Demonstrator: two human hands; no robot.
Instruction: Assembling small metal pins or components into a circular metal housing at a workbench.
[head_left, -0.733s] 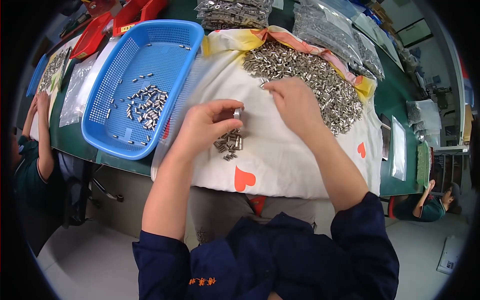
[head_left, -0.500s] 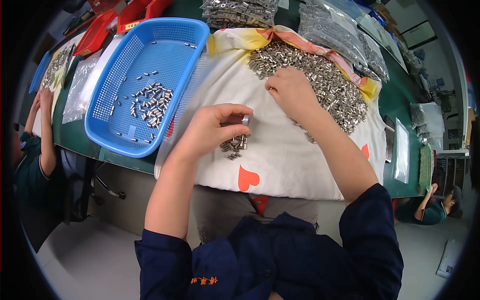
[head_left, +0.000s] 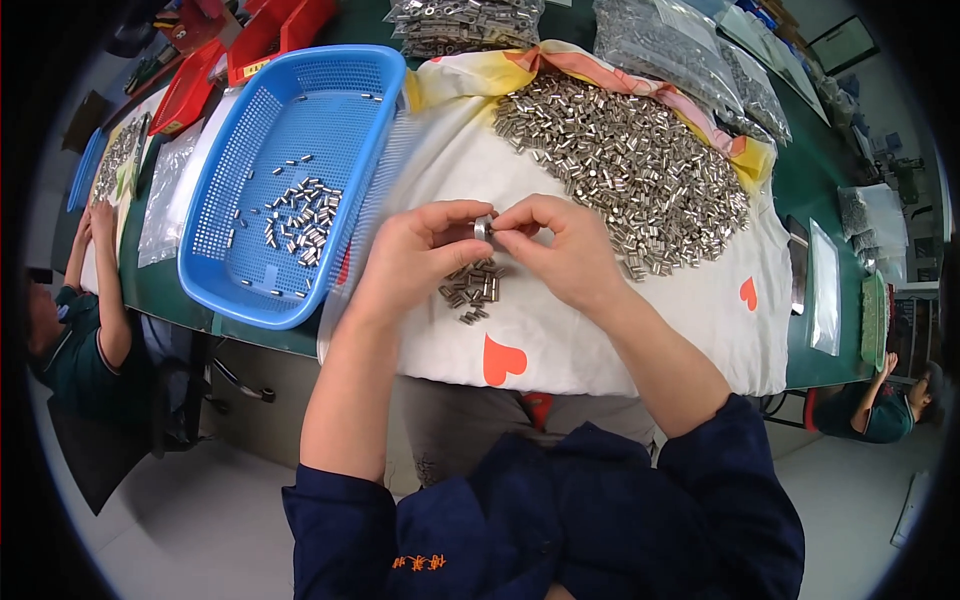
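Hands (head_left: 490, 245) together, pinching small metal sleeve (head_left: 482, 228); clear bags (head_left: 690, 50) beyond heap; blue basket (head_left: 240, 290) left.

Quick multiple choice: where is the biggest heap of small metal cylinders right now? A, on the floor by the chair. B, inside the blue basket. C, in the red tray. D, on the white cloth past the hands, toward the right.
D: the large heap of metal cylinders lies on the white cloth beyond both hands, while the blue basket holds only a sparse scatter.
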